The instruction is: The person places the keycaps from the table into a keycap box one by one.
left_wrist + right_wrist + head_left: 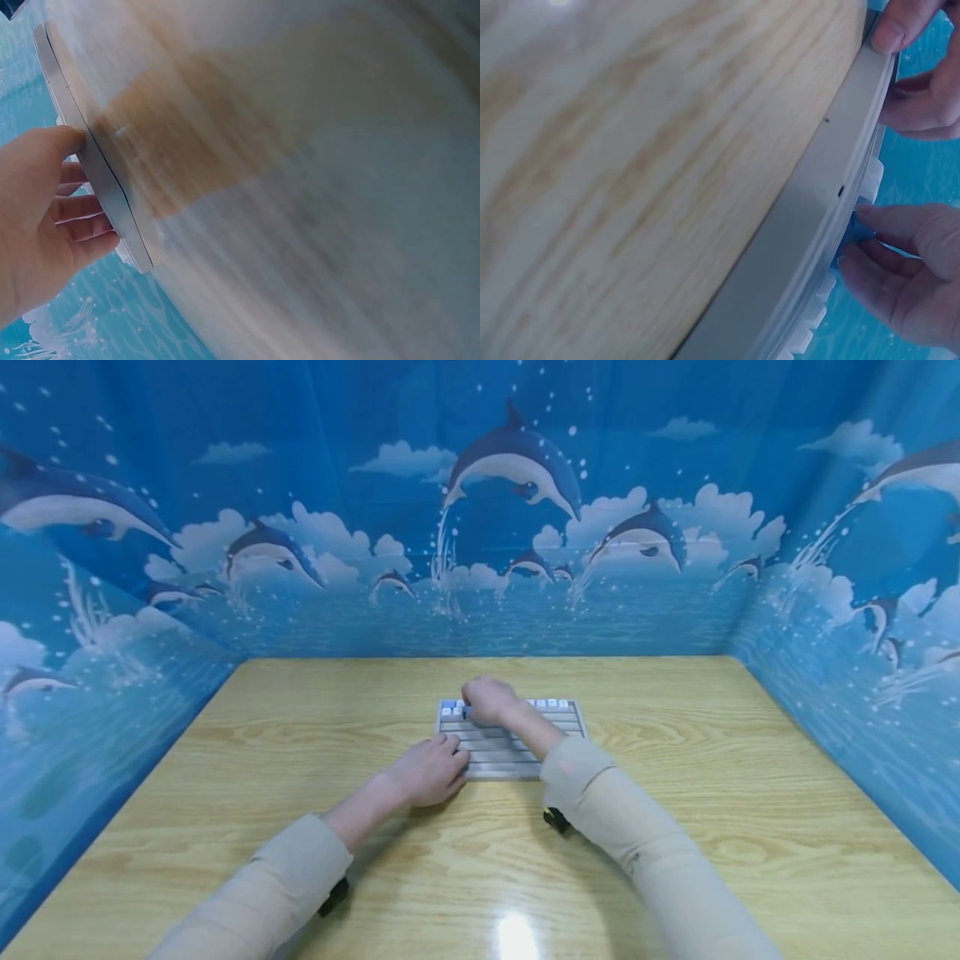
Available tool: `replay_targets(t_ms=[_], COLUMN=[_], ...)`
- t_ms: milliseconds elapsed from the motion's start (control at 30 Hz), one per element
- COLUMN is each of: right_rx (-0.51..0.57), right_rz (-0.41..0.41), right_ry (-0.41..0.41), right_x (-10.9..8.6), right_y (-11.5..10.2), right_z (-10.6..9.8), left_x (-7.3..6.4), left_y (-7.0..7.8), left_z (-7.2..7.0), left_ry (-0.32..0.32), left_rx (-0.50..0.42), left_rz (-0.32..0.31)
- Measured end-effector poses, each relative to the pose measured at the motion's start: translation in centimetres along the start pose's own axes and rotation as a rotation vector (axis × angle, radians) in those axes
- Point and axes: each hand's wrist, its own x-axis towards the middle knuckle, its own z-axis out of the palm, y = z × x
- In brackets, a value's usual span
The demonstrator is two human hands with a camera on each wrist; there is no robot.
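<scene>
A pale grey keyboard point(510, 762) lies on the table, with white keycaps point(552, 703) along its far row and a couple in the row below. A blue keycap point(448, 703) sits at its far left corner. The nearer rows look bare. My left hand point(431, 771) holds the keyboard's near left corner; the left wrist view shows the thumb point(61, 140) against the side of the case. My right hand point(489, 700) is over the keyboard's far left part. Between its thumb and fingers it pinches a small blue piece point(849, 238), mostly hidden, its kind unclear.
The light wooden table point(675, 793) spreads around the keyboard. Blue curtains point(337, 610) printed with dolphins stand along its back and both sides. Black wrist devices point(557, 820) show under the sleeves.
</scene>
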Motion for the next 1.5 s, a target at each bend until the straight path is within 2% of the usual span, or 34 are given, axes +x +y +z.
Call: replay_targets(t_ms=[100,367,600,833,1200,1500], right_rx=[-0.017,0.023,-0.007,-0.023,0.004,0.010], right_rz=[0.000,0.014,0.004,0.008,0.033,0.016], right_ry=[-0.002,-0.014,0.007,0.014,-0.001,0.008], right_x=[0.18,0.36,0.17,0.18,0.29,0.21], right_y=[-0.14,-0.23,-0.22,-0.25,-0.39,-0.45], right_z=[0.22,0.37,0.23,0.29,0.37,0.40], left_x=[-0.11,-0.07,-0.06,-0.11,-0.21,-0.21], left_y=[0.02,0.07,-0.15,-0.08,0.01,0.06], left_z=[-0.09,-0.15,0.01,-0.07,-0.35,-0.37], left_ry=[0.005,-0.014,0.024,0.033,-0.003,-0.012], left_rx=[0.003,0.002,0.015,0.008,0.010,-0.003], left_rz=[0.003,-0.006,0.016,0.022,0.009,0.002])
